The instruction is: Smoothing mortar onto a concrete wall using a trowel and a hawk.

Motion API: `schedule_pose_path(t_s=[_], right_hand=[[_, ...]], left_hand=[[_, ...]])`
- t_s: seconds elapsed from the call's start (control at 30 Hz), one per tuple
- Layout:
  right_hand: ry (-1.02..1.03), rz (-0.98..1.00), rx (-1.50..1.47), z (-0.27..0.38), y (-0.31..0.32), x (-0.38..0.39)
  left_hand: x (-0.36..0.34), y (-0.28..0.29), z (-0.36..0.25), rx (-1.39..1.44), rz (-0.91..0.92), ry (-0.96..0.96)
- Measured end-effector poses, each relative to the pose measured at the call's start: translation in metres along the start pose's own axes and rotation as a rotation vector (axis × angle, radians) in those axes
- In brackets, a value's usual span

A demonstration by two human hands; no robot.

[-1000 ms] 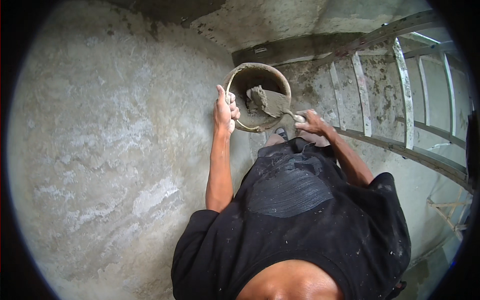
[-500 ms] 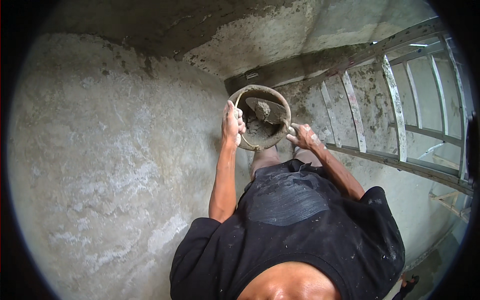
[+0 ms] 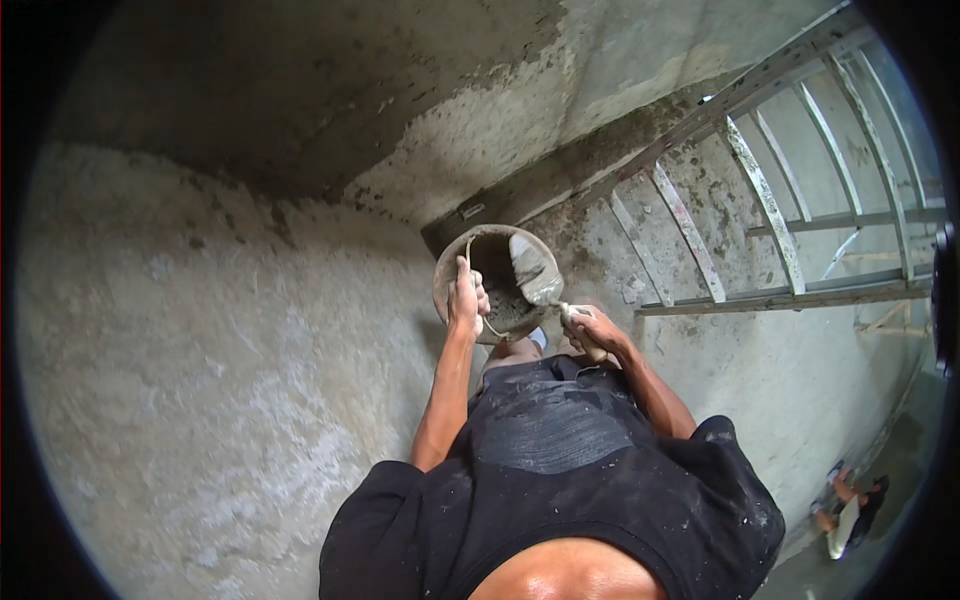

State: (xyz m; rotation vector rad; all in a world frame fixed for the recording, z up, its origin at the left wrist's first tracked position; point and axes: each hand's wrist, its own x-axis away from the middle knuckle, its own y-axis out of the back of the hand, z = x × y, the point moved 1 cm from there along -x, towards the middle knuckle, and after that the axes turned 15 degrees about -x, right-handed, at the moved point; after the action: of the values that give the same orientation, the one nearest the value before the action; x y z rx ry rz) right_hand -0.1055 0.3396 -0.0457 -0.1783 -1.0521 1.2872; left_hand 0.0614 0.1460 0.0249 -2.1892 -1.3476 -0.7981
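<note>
A round, mortar-crusted bucket (image 3: 447,268) hangs in front of me with its mouth facing up. My left hand (image 3: 467,299) is closed around its thin handle, at the bucket's left side. Grey mortar (image 3: 505,305) lies inside, low in the bucket. My right hand (image 3: 592,334) grips the handle of a trowel (image 3: 535,271) at the bucket's right rim. The trowel's wide, grey-smeared blade is raised over the right part of the opening. Whitish residue coats the fingers of both hands.
A metal ladder (image 3: 745,168) stands at the right, its rungs spattered. A rough plastered wall (image 3: 200,380) runs along the left, and a darker, damp patch (image 3: 250,90) covers the wall ahead. Another person (image 3: 848,510) is at the lower right, partly visible.
The trowel has come up from inside the bucket toward its right rim, and the lump of mortar seen on its blade is gone from view. The whole view has turned somewhat.
</note>
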Motion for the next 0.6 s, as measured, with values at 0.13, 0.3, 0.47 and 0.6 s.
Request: schedule_pose_path(t_s=[0.13, 0.3, 0.47, 0.6], right_hand=[[0.464, -0.206, -0.399, 0.045, -0.024, -0.023], [1.239, -0.466, -0.451, 0.217, -0.041, -0.025], [1.934, -0.689, 0.053, 0.365, -0.049, -0.005], [2.099, -0.717, 0.059, 0.421, -0.051, -0.046]], left_hand=[[-0.002, 0.011, -0.001, -0.045, -0.052, 0.036], [-0.004, 0.036, -0.006, -0.065, -0.060, 0.082], [0.003, 0.051, -0.002, -0.080, -0.100, 0.110], [0.014, 0.068, 0.012, -0.046, -0.173, 0.140]])
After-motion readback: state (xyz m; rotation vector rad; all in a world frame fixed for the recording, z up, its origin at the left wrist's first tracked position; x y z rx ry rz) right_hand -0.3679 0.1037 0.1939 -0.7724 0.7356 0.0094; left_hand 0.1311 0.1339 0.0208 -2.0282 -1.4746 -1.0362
